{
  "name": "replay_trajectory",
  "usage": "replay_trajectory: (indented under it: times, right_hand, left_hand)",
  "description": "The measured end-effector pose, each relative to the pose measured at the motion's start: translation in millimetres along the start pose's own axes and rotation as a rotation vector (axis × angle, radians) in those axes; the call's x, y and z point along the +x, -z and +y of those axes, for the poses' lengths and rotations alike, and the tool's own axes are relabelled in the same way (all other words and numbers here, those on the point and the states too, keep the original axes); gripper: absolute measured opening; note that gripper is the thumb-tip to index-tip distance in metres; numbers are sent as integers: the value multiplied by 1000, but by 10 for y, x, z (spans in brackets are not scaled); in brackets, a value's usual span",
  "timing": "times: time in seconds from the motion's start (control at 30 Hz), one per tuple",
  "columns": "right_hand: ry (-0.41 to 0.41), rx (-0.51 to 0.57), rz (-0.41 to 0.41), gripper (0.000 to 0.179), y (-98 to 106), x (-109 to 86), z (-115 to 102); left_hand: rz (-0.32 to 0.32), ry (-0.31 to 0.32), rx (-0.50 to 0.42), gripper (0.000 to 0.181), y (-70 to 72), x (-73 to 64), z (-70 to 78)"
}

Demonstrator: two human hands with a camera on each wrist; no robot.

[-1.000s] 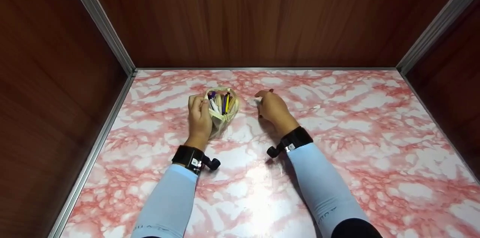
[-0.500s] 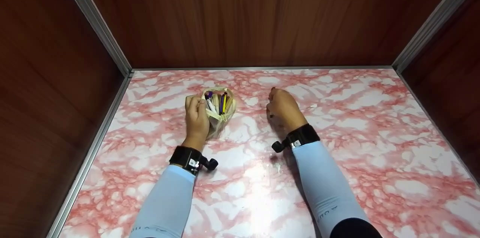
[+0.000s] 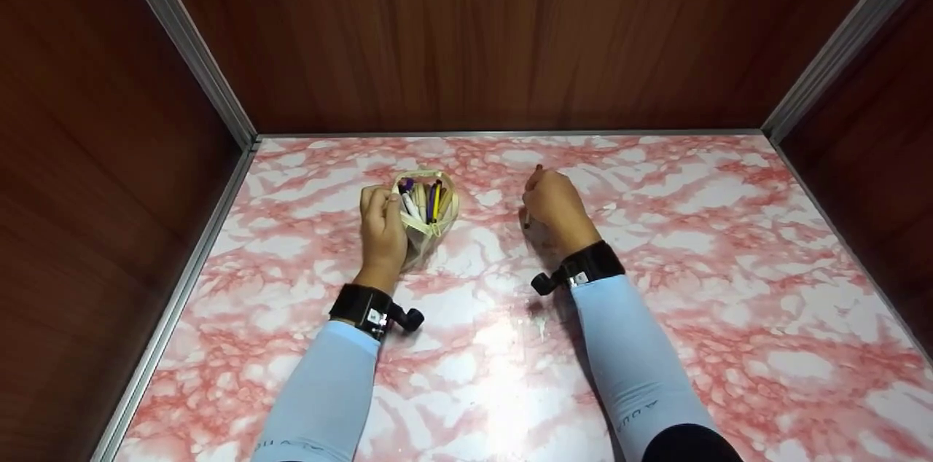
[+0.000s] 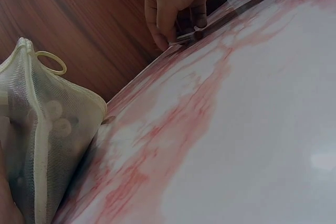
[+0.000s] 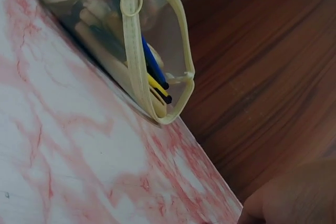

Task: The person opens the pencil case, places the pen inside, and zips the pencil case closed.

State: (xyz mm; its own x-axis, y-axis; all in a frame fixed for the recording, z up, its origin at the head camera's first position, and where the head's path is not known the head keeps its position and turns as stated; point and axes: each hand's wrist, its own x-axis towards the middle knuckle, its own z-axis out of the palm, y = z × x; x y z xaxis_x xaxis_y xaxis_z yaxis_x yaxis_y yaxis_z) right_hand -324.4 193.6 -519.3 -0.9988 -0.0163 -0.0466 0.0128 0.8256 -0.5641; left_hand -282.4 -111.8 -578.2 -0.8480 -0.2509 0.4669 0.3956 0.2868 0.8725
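On the left of the head view, my left hand grips the side of a see-through mesh pencil pouch with cream edging. The pouch's mouth gapes, showing white, purple, yellow and tan pens inside. In the right wrist view, the pouch's cream zipper ring hangs at its edge. To the right of the pouch, apart from it, my right hand pinches a thin pen-like stick close to the tabletop. Its reddish-brown end shows in the left wrist view; my fingers hide most of it.
The red-and-white marbled tabletop lies under both hands. Dark wooden panels wall in the back and both sides, with metal strips along their edges. A small whitish bit lies right of my right hand.
My right hand has moved a little to the right, and its outstretched finger has curled in. The stick now shows beyond both sides of the hand. My left hand keeps its hold on the pouch.
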Motion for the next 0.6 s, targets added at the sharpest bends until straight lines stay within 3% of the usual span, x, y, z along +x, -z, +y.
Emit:
replay_trajectory:
  times: [0.2,0.37,0.6]
  right_hand:
    - [26,214,47,23,-15,-14,-55]
    - [108,435,111,26,-95,-14,-185]
    - [198,639,193,15,-288,-42,-401]
  left_hand:
    - [0,1,-6,19,-8,-4,-3]
    - [1,-8,-22,20,-16,5,6]
    - [-19,-31,45,21,-25,-10,15]
